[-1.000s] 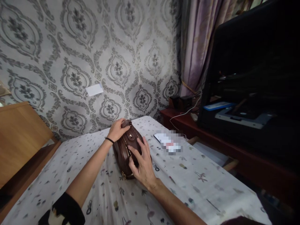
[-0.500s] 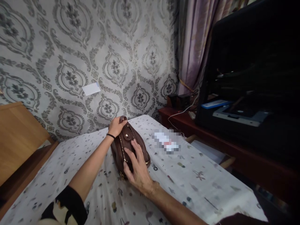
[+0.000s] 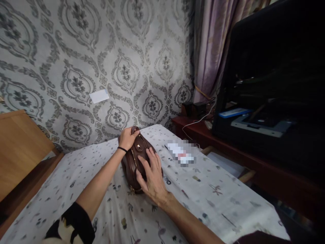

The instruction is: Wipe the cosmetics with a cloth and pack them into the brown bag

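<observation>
A brown leather handbag (image 3: 129, 169) with gold zips and a small metal clasp lies on the patterned white sheet (image 3: 122, 217). At the bag's far end, my left hand (image 3: 127, 138) is closed around it by its handle loop. My right hand (image 3: 153, 176) lies over the near part of the bag, fingers spread and touching its top. That hand covers much of the bag's right side.
Right of the bag lies a blurred-out flat item (image 3: 180, 154). A dark red desk (image 3: 188, 125) with a white cable and a big black screen (image 3: 274, 84) stands to the right. A pulled-out drawer (image 3: 225, 162) adjoins the sheet. At left is a wooden board (image 3: 25, 149).
My right hand has slid slightly forward along the bag. My left hand and the bag's far end have shifted a little to the right.
</observation>
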The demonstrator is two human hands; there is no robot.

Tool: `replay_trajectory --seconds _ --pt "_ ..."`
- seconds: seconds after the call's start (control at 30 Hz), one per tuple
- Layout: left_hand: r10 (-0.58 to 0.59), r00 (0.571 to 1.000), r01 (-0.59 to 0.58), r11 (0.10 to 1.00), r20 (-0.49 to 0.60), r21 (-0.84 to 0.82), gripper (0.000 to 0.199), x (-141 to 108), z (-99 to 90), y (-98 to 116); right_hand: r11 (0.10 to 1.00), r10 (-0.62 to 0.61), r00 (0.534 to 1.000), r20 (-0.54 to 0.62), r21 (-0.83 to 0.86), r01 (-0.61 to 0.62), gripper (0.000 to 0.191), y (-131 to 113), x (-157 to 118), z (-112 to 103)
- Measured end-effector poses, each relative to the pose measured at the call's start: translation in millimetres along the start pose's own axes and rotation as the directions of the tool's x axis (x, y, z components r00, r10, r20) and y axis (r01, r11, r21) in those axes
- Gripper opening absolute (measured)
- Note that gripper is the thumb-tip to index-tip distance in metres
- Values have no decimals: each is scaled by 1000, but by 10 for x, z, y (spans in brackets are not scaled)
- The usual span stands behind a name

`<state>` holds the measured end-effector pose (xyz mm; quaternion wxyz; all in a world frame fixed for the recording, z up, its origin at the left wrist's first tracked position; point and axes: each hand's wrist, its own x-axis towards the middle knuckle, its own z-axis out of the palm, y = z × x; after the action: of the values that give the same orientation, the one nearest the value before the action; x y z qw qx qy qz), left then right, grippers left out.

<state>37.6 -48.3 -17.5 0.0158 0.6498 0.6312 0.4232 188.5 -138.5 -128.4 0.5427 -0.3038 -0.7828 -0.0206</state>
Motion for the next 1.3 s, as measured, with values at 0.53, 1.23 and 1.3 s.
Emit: replay_trajectory --seconds 0.53,1.23,1.3 --pt "101 986 -84 989 134 -125 22 -120 -113 -26 1000 -19 1000 -22 17 19 41 59 14 -6" --pt "30 997 -25 998 78 -56 31 -401 -442 -274 998 -55 998 27 -17 55 51 42 -4 -1" --pt "31 998 -26 997 62 -76 31 -426 -441 -246 998 -55 998 31 -11 56 52 40 -3 -2"
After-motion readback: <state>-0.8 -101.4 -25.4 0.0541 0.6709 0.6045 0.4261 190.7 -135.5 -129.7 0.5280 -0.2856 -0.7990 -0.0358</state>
